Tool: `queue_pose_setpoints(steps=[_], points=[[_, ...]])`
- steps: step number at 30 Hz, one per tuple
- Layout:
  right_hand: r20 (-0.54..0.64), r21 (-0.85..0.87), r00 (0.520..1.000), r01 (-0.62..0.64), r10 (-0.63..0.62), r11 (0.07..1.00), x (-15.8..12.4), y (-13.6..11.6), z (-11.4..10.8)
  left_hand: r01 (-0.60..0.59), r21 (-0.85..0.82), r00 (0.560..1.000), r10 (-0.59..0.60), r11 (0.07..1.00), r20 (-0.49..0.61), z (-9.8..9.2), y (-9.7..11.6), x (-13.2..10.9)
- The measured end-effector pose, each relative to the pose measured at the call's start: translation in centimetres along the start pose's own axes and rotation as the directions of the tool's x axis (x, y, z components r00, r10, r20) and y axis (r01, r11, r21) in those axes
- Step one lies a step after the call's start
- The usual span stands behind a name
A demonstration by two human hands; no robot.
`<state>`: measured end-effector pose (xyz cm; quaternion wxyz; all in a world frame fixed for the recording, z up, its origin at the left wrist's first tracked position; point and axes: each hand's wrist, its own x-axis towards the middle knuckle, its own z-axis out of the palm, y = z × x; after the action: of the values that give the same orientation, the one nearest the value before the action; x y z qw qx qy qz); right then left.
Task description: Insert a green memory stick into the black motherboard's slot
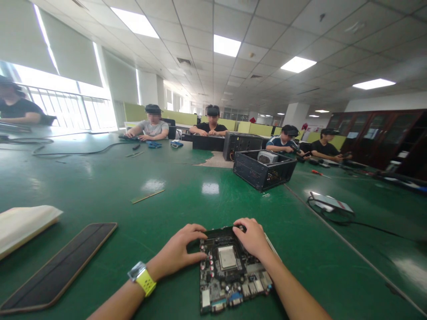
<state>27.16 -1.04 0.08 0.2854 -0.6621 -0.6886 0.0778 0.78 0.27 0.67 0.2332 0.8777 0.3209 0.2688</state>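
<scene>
A motherboard [240, 283] lies on the green table in front of me, its port side toward me. A square silver processor [227, 258] sits in the socket near its middle. My left hand [182, 249], with a yellow-banded watch [143, 278] on the wrist, grips the board's left side, thumb on the edge and fingers at the far corner. My right hand [252, 238] curls over the far right part of the board, its thumb and fingers bent around the edge. Dark long slots [218, 233] run along the far side between the hands. The right fingertips are partly hidden.
An open black computer case [256, 171] with a power supply [267, 157] stands beyond the board. A dark flat panel [63, 266] and a cream package [26, 224] lie left. A thin metal strip [147, 196] lies ahead; a cabled device [332, 203] is right. Several people sit around the table.
</scene>
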Motion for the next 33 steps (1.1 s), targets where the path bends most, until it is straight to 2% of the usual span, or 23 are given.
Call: queue_pose_setpoints(steps=[12,15,17,19,22,25,28,30,33], points=[[0.024,0.003,0.999,-0.033,0.033,0.999,0.1,0.0,-0.2,-0.021,-0.007,1.000,0.021,1.000,-0.001,0.0,-0.1,0.1],[-0.071,-0.067,0.996,-0.064,0.059,0.996,-0.3,-1.5,-1.1,-0.023,-0.001,1.000,0.023,1.000,0.000,0.0,-0.2,0.0],[-0.102,-0.077,0.995,0.006,-0.013,0.997,-1.0,-3.2,-2.2,-0.022,0.007,1.000,0.022,1.000,-0.005,0.0,-0.2,0.0],[-0.040,-0.032,0.989,0.143,-0.145,0.989,-2.1,-5.2,-3.2,-0.025,0.013,1.000,0.025,1.000,-0.010,0.0,-0.2,0.0],[0.128,0.028,0.943,0.306,-0.307,0.952,-4.4,-7.8,-3.7,-0.027,0.013,0.999,0.027,1.000,-0.018,0.0,-0.2,0.0],[0.329,0.020,0.850,0.429,-0.411,0.903,-6.4,-9.6,-2.6,-0.024,0.005,1.000,0.024,1.000,-0.020,-0.1,0.0,0.0],[0.487,-0.054,0.754,0.531,-0.442,0.846,-7.4,-10.4,-1.3,-0.037,-0.003,0.999,0.037,0.999,-0.018,-0.2,0.2,-0.1],[0.518,-0.106,0.739,0.555,-0.431,0.825,-7.6,-10.5,-0.7,-0.055,-0.004,0.998,0.055,0.998,-0.036,-0.3,0.3,-0.2],[0.497,-0.084,0.761,0.520,-0.416,0.850,-7.7,-10.4,-0.3,-0.067,0.014,0.991,0.069,0.998,-0.112,-0.6,0.2,-0.2]])
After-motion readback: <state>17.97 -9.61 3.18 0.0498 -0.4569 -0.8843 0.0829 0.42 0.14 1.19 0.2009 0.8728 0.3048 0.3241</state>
